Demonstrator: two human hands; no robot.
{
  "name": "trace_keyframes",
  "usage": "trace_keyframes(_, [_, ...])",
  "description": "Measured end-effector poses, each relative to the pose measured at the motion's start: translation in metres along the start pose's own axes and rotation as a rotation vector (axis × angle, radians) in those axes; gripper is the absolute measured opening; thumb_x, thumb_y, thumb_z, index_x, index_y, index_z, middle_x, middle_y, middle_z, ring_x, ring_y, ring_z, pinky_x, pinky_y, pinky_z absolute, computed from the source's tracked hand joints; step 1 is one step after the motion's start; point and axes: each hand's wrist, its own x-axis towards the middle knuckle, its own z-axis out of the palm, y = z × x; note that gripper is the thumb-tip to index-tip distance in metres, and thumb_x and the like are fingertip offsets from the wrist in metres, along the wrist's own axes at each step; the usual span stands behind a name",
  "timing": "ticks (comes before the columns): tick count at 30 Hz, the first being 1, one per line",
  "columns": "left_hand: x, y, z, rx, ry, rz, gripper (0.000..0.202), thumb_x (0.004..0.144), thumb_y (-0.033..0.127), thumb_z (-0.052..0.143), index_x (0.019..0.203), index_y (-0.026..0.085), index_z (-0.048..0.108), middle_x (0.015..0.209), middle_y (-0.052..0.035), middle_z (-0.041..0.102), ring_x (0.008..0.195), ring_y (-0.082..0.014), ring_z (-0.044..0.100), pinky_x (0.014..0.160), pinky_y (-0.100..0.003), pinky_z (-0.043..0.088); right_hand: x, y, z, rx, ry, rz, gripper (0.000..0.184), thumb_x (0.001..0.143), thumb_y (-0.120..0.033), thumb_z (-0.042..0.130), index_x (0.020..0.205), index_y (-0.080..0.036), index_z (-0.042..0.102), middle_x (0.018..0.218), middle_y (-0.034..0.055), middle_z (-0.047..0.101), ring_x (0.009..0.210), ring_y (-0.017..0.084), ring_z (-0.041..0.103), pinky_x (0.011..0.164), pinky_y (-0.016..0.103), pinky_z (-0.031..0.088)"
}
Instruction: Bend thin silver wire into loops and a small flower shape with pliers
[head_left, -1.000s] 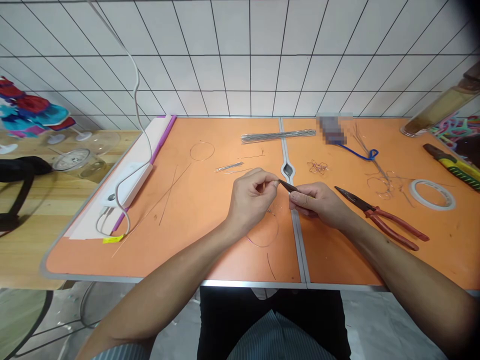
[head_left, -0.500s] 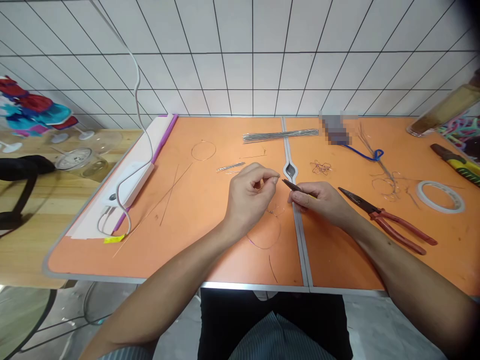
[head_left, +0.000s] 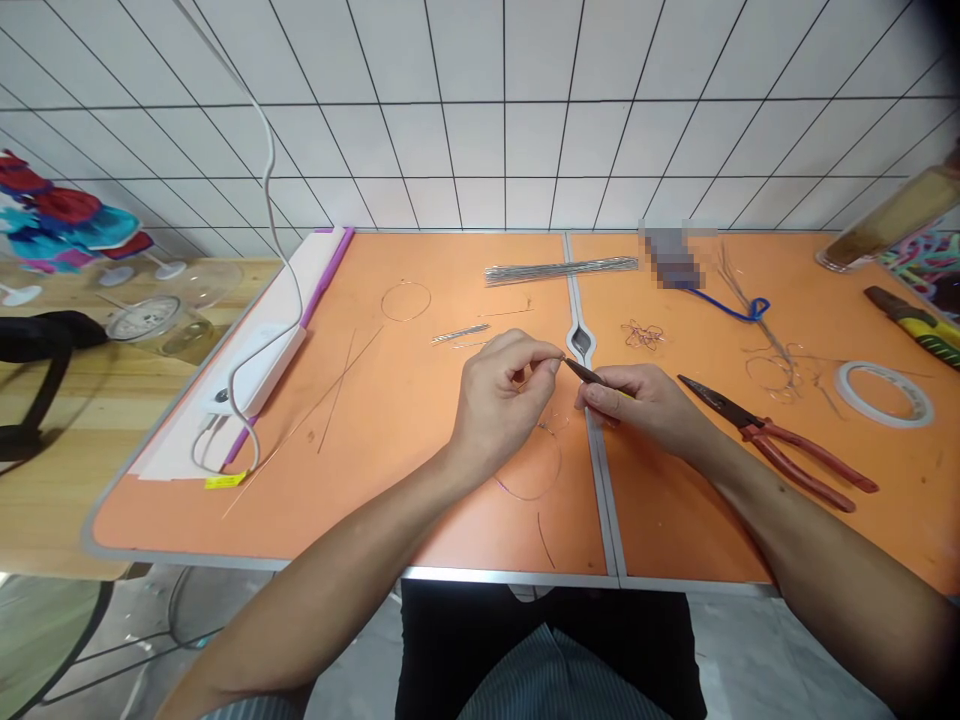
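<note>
My right hand (head_left: 637,402) is clamped on small dark pliers (head_left: 583,371), their tip at my left hand (head_left: 504,395), which is pinched together, on what I cannot tell. A thin wire loop (head_left: 529,499) shows below; red-handled pliers (head_left: 756,428) lie to the right on the orange table (head_left: 337,500).

You are holding a slim, dark, pointed tool (head_left: 583,372) in your right hand (head_left: 643,402). Its tip is pointing leftward, ending just beside your left hand (head_left: 504,392).
</note>
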Motion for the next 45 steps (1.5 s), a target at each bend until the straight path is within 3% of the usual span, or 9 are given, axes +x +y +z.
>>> trace_keyframes(29, [-0.002, 0.003, 0.002, -0.072, -0.022, -0.106, 0.019, 0.094, 0.013, 0.065, 0.085, 0.023, 0.078, 0.075, -0.0003, 0.064, 0.07, -0.0144, 0.054, 0.065, -0.032, 0.042, -0.002, 0.0, 0.0, 0.098, -0.029, 0.018, 0.051, 0.099, -0.066, 0.07, 0.083, -0.018, 0.078, 0.063, -0.0019, 0.053, 0.057, 0.012, 0.045, 0.056, 0.03, 0.03])
trace_keyframes(45, [-0.009, 0.0, 0.01, -0.191, 0.008, -0.273, 0.015, 0.095, 0.022, 0.068, 0.083, 0.021, 0.076, 0.073, 0.0001, 0.066, 0.067, -0.0136, 0.055, 0.065, -0.029, 0.044, -0.004, 0.001, 0.011, 0.281, -0.018, 0.061, 0.053, 0.096, -0.067, 0.075, 0.077, -0.017, 0.072, 0.057, -0.0044, 0.044, 0.05, 0.009, 0.032, 0.047, 0.027, 0.02])
